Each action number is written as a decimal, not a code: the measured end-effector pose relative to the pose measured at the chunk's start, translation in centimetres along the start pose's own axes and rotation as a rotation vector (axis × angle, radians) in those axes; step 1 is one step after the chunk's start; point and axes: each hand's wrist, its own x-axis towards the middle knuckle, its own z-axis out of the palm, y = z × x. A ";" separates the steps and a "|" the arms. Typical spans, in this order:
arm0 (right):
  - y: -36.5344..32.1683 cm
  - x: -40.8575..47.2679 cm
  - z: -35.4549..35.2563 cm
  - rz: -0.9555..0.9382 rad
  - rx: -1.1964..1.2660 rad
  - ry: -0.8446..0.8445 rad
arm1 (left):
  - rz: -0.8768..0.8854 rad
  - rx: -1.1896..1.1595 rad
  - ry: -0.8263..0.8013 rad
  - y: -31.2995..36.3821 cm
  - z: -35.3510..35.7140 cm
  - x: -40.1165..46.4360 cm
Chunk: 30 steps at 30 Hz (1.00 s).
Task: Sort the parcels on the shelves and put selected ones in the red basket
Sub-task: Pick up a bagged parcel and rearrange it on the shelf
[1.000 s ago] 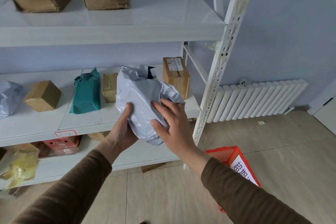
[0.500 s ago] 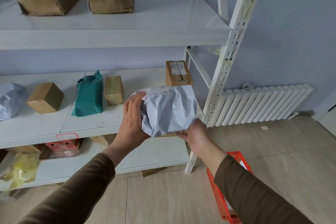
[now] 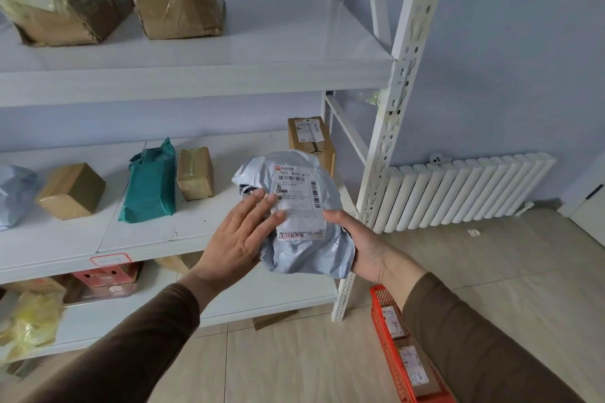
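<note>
Grey parcel (image 3: 304, 222) turned label-up — right hand (image 3: 363, 245) apparently cups it, left hand (image 3: 242, 235) flat.

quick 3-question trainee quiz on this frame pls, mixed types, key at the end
1. True or false: the shipping label on the grey poly parcel faces the camera.
2. Which hand lies with straight fingers across the parcel's front? A) left hand B) right hand
3. Fill in: the red basket on the floor already holds ___ parcels with labels.

Key: 1 true; 2 A, while the right hand cups the parcel from the side and below; 3 cardboard, at least two, though the right sleeve hides part of the basket.
</note>
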 end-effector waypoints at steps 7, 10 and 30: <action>1.5 1.9 -0.3 -0.024 -0.092 0.152 | -1.102 -0.815 -0.125 2.7 -1.3 0.5; 2.5 3.8 0.8 -0.023 -0.153 0.209 | -1.384 -1.257 -0.188 2.9 -1.9 1.2; -3.3 23.8 8.8 0.042 -0.357 0.518 | -1.664 -1.577 -0.065 -18.3 9.1 2.9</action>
